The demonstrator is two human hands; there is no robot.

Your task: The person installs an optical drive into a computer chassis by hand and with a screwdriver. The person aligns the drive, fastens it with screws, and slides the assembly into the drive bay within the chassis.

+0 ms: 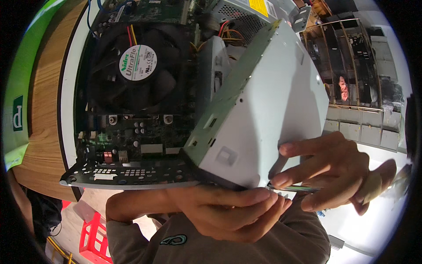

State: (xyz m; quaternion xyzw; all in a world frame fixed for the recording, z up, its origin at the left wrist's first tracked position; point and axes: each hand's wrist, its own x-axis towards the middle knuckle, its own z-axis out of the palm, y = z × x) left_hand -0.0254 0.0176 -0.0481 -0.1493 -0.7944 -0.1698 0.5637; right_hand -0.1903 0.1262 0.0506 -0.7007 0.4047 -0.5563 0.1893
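Observation:
A light grey, box-shaped metal drive (pixel 263 114) stands tilted up over the right side of an opened computer case (pixel 132 185). My left hand (pixel 228 213) is closed at the drive's near lower edge, its fingertips pressed together by the near corner. My right hand (pixel 336 174) pinches a thin rod-like tool (pixel 299 188) with a greenish shaft, and its tip points at that same corner beside my left fingertips. The right index finger rests close to the drive's broad face. What lies between the left fingertips is hidden.
A large black fan (pixel 136 83) covers the circuit board (pixel 140 136) left of the drive. A metal power supply (pixel 239 17) with coloured wires lies beyond. A wooden table edge (pixel 48 88) runs along the left. A rack (pixel 347 66) stands at right, a red crate (pixel 93 240) below.

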